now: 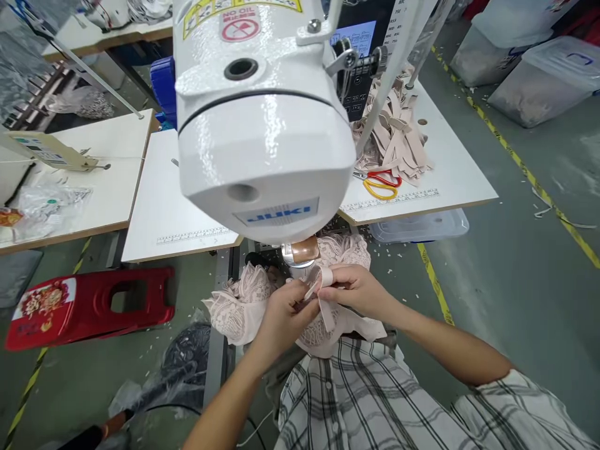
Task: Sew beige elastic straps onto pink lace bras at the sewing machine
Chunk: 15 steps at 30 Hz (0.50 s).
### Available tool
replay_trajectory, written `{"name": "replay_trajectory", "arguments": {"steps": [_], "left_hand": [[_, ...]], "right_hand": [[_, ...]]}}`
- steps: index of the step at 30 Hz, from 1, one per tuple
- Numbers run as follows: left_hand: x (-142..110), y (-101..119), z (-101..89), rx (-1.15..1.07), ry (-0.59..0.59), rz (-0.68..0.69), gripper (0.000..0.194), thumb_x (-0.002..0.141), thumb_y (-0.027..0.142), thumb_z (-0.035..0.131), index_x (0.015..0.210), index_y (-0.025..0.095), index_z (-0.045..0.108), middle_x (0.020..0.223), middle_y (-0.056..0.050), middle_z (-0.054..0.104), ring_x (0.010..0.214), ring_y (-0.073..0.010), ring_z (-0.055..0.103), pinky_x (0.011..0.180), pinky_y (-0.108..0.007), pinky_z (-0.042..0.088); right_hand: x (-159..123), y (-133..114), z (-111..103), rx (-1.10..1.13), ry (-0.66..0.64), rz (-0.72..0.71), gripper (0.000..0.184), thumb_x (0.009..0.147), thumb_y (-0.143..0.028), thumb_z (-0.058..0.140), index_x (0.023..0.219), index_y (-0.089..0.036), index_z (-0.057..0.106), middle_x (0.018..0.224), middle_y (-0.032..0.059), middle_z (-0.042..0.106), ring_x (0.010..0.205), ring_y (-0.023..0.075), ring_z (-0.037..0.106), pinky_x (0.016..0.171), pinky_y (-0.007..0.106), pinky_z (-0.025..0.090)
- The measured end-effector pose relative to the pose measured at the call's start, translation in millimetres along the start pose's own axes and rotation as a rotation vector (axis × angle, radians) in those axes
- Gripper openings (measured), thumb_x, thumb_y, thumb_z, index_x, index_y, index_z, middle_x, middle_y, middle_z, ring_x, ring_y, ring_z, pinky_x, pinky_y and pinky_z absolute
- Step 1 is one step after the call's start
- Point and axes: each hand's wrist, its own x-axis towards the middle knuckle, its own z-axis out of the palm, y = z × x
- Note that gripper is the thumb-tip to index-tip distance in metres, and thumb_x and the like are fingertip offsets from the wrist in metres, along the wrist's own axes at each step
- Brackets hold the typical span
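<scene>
Close in front of my body, my left hand [289, 312] and my right hand [356, 289] meet just below the sewing machine head [267, 156]. Both are closed, pinching a narrow pale pink fabric strap [324, 276] that loops up between the fingers. Pale pink lace bras [241, 306] hang in a bunch around and beneath my hands, on both sides of the strap. The lace cups on the right partly sit behind my right hand. Under the machine head, its needle area is mostly hidden.
On the right tabletop, red and yellow scissors [380, 184] lie beside a pile of beige fabric strips [398, 137]. A clear plastic lid or tray [422, 226] is below that table. Left on the floor lies a red plastic stool [94, 306]. Lidded bins [548, 78] stand far right.
</scene>
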Motion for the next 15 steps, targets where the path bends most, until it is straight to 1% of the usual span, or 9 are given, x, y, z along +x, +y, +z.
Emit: {"name": "replay_trajectory", "arguments": {"steps": [2,3,5,7,8,10,11,13,15], "left_hand": [[-4,-3,8.5,-0.019,0.105,0.095,0.027,0.091,0.035,0.059,0.071,0.017,0.06,0.093,-0.008,0.063,0.087,-0.0196,0.06,0.068,-0.026,0.048],[-6,-5,13.9,-0.031,0.165,0.13,0.022,0.093,0.033,0.057,0.079,0.018,0.062,0.098,-0.009,0.064,0.09,-0.0198,0.061,0.07,-0.027,0.05],[-10,-10,23.5,-0.014,0.297,0.177,0.013,0.097,0.027,0.051,0.094,0.019,0.06,0.086,-0.004,0.064,0.074,-0.0148,0.061,0.064,-0.024,0.049],[-9,-13,26.1,0.083,0.383,0.268,0.015,0.097,0.022,0.05,0.111,0.02,0.057,0.076,0.001,0.063,0.059,-0.0114,0.058,0.055,-0.021,0.045],[-6,-13,23.5,0.159,0.39,0.338,0.021,0.097,0.02,0.05,0.117,0.02,0.056,0.072,0.002,0.063,0.056,-0.0109,0.057,0.053,-0.02,0.043],[1,-9,11.8,0.316,0.321,0.444,0.029,0.096,0.017,0.049,0.123,0.02,0.059,0.066,0.003,0.063,0.052,-0.0109,0.057,0.051,-0.02,0.042],[5,-6,4.1,0.374,0.275,0.442,0.03,0.097,0.016,0.048,0.122,0.02,0.063,0.063,0.003,0.062,0.05,-0.0107,0.056,0.05,-0.019,0.041],[13,1,-10.9,0.411,0.219,0.32,0.031,0.097,0.017,0.045,0.117,0.019,0.069,0.066,0.0,0.069,0.052,-0.011,0.06,0.051,-0.019,0.044],[18,6,-20.9,0.354,0.208,0.154,0.031,0.097,0.021,0.046,0.116,0.019,0.072,0.089,-0.005,0.078,0.068,-0.0145,0.07,0.06,-0.021,0.052]], "right_hand": [[1,0,3,0.052,0.069,0.017,0.023,0.08,-0.042,0.074,0.084,-0.02,0.077,0.08,0.003,0.071,0.073,0.0146,0.064,0.065,0.025,0.049],[3,-1,3,0.089,0.092,0.035,0.025,0.079,-0.044,0.074,0.083,-0.019,0.077,0.078,0.0027,0.07,0.07,0.0142,0.063,0.063,0.025,0.048],[9,-4,-1,0.108,0.136,0.062,0.028,0.078,-0.047,0.074,0.081,-0.019,0.075,0.072,0.0015,0.067,0.064,0.0128,0.059,0.058,0.025,0.046],[19,-10,-10,0.033,0.175,0.061,0.03,0.079,-0.047,0.073,0.083,-0.018,0.074,0.066,0.0001,0.062,0.058,0.011,0.054,0.053,0.023,0.042],[26,-14,-16,-0.007,0.193,0.055,0.03,0.079,-0.047,0.071,0.085,-0.017,0.074,0.064,-0.0008,0.06,0.056,0.0104,0.051,0.051,0.023,0.04],[40,-22,-29,-0.056,0.208,0.027,0.029,0.08,-0.046,0.07,0.088,-0.018,0.071,0.062,-0.002,0.057,0.053,0.0101,0.048,0.049,0.023,0.039],[48,-25,-35,-0.073,0.206,0.001,0.027,0.079,-0.044,0.07,0.088,-0.019,0.07,0.063,-0.002,0.058,0.054,0.0106,0.049,0.05,0.024,0.041],[64,-32,-45,-0.135,0.197,-0.072,0.022,0.076,-0.041,0.072,0.083,-0.02,0.067,0.065,-0.0015,0.059,0.057,0.0121,0.05,0.053,0.025,0.043],[79,-37,-49,-0.235,0.203,-0.138,0.017,0.076,-0.037,0.072,0.076,-0.022,0.063,0.065,-0.0014,0.057,0.061,0.0134,0.049,0.056,0.025,0.044]]}}
